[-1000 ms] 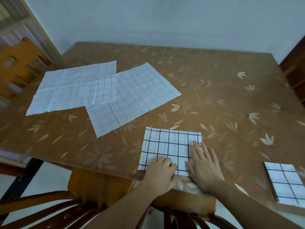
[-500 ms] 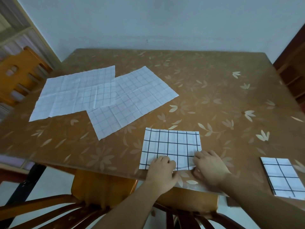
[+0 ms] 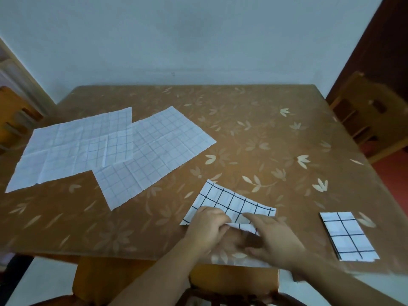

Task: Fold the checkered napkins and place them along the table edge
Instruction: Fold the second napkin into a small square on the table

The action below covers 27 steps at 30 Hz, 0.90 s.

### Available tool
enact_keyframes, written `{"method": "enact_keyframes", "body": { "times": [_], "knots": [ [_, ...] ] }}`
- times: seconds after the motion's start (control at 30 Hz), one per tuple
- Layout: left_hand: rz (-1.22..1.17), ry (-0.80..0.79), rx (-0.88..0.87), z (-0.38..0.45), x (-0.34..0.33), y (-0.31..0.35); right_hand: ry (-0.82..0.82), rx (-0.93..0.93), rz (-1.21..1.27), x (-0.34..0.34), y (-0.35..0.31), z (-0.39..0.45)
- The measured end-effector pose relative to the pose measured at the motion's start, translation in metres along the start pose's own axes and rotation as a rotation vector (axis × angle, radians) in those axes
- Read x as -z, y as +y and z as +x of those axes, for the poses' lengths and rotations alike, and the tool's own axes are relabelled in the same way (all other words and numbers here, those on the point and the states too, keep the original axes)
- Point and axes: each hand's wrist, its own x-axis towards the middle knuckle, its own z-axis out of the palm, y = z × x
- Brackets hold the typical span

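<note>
Both hands worked the near edge of the napkin (image 3: 231, 200), which lay at the front of the desk (image 3: 254, 133), close to the edge nearest the person. The left hand (image 3: 206, 229) had its fingers curled over the near hem, apparently pinching it. The right hand (image 3: 273, 237) lay partly over the same hem with fingers loosely bent; motion blur hid whether it gripped the cloth or only pressed on it, so I could not tell. The hem was lifted a little and curled between the two hands, which probably meant another fold was being started, the near edge to be carried away over the far part. Working so near the desk's front edge would keep the piece within easy reach and close to where it was meant to end up.

The napkin was white with a bold black grid, already folded to a rectangle, its far corners flat on the desk and the whole piece skewed, its left corner farther off than its right.

A folded napkin (image 3: 348, 236), smaller and of the same pattern, sat to the right along the front edge, well apart. Two open napkins, one at the far left (image 3: 66, 149) and one overlapping it (image 3: 159, 151), lay flat, their grids showing pale.
</note>
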Motion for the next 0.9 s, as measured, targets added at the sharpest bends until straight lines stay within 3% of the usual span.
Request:
{"method": "enact_keyframes", "body": {
  "times": [0.17, 0.33, 0.47, 0.67, 0.77, 0.9],
  "knots": [
    [-0.024, 0.117, 0.085, -0.018, 0.006, -0.019, 0.06, 0.002, -0.023, -0.011, 0.021, 0.002],
    [0.052, 0.056, 0.152, -0.036, 0.009, -0.025, 0.006, 0.05, -0.009, -0.011, 0.004, 0.007],
    [-0.072, 0.083, 0.126, -0.045, 0.01, -0.027, -0.019, 0.028, 0.132, -0.008, -0.006, 0.01],
    [-0.362, -0.005, 0.293, -0.069, 0.012, -0.039, -0.174, 0.06, 0.187, -0.015, -0.006, 0.012],
    [-0.357, -0.046, 0.341, -0.085, 0.015, -0.045, -0.208, 0.029, 0.345, -0.018, -0.015, 0.014],
    [-0.206, 0.016, 0.48, -0.1, 0.011, -0.054, -0.258, -0.142, 0.772, -0.012, -0.031, 0.016]
  ]
}}
